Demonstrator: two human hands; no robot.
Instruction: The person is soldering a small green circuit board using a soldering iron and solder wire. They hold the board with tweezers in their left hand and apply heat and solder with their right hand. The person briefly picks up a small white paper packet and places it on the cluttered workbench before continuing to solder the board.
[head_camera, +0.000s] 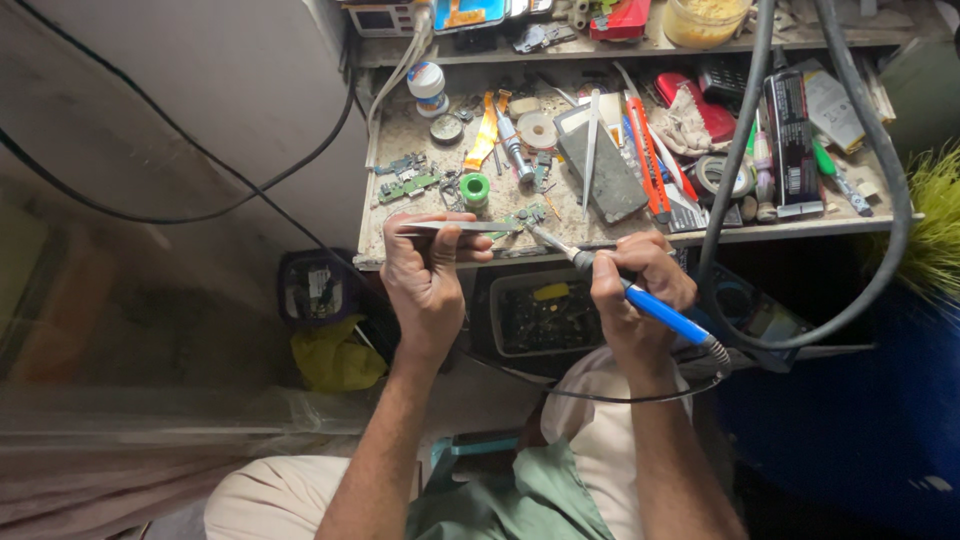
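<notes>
Holding steel tweezers (455, 227) in your left hand (428, 275), fingers pinched around them, you pin a small green circuit board (527, 215) at the front edge of the cluttered, dusty worktop (400, 140). Your right hand (632, 283) is wrapped around the blue-handled soldering iron (640, 300) like a pen, its metal tip angled up-left to the board — touching or just short of it, I cannot tell which.

By the look of it you are mid-joint: the board is braced and the hot tip sits at the work. The next move, in my judgement, calls for a steady left-hand grip and a light, brief touch of the iron, since the board is tiny and lies close to the worktop's lip.

A green spool of solder wire (475, 188) stands just behind the board, and a grey slab-like block (605, 170) lies to its right. The joint itself is too small to make out, and the iron's black cord (620, 395) runs off behind your wrist.
</notes>
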